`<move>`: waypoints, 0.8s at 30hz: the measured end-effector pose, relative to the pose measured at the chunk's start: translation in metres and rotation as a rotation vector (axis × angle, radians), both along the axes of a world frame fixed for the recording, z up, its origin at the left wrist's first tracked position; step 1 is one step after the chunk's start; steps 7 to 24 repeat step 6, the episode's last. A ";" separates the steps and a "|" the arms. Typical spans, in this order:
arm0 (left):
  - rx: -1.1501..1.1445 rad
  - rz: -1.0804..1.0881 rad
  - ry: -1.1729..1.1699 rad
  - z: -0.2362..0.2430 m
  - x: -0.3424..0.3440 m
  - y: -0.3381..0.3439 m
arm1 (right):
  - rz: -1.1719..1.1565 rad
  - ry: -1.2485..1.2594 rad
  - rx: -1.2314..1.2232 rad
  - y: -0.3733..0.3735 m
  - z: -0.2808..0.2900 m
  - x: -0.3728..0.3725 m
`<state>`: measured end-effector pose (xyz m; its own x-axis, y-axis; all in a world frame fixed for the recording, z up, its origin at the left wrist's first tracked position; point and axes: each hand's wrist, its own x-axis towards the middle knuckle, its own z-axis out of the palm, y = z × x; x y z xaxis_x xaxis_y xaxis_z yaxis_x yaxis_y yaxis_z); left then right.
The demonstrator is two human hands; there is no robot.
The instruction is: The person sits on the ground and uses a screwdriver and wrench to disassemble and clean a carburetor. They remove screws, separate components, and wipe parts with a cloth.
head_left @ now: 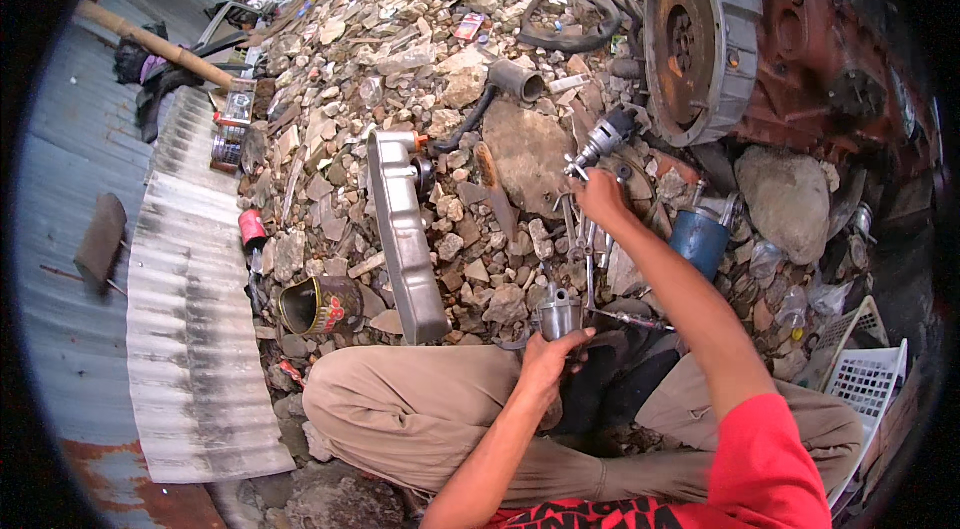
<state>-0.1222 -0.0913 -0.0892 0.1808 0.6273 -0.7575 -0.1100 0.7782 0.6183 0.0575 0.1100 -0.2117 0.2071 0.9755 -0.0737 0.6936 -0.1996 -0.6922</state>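
Note:
My left hand [550, 361] is wrapped around a grey metal cylindrical housing [560, 315], held upright above my folded legs. My right arm stretches forward over the stones, and my right hand [600, 195] has its fingers curled down at a small shiny metal piece [574, 167]. What its fingertips grip is partly hidden. Just beyond lies a silver and black cylindrical machine part [606, 135]. Several wrenches [589, 254] lie on the ground between my two hands. A blue metal cylinder [698, 241] stands to the right, beside my right forearm.
A silver valve cover [405, 239] and an open can [318, 306] sit left of centre. A large engine block with a round flywheel housing [690, 39] fills the far right. Also around are a black hose [575, 41], a flat rock [525, 159], a white basket [868, 374] and corrugated sheets [190, 299].

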 end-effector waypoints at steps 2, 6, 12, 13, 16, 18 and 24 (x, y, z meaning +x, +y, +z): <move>-0.012 -0.007 -0.030 -0.002 0.003 0.000 | 0.025 -0.010 0.074 -0.038 -0.004 0.017; -0.015 -0.081 -0.075 -0.011 0.000 -0.001 | 0.275 -0.031 -0.099 -0.106 0.018 0.053; -0.015 -0.081 -0.075 -0.011 0.000 -0.001 | 0.275 -0.031 -0.099 -0.106 0.018 0.053; -0.015 -0.081 -0.075 -0.011 0.000 -0.001 | 0.275 -0.031 -0.099 -0.106 0.018 0.053; -0.015 -0.081 -0.075 -0.011 0.000 -0.001 | 0.275 -0.031 -0.099 -0.106 0.018 0.053; -0.015 -0.081 -0.075 -0.011 0.000 -0.001 | 0.275 -0.031 -0.099 -0.106 0.018 0.053; -0.015 -0.081 -0.075 -0.011 0.000 -0.001 | 0.275 -0.031 -0.099 -0.106 0.018 0.053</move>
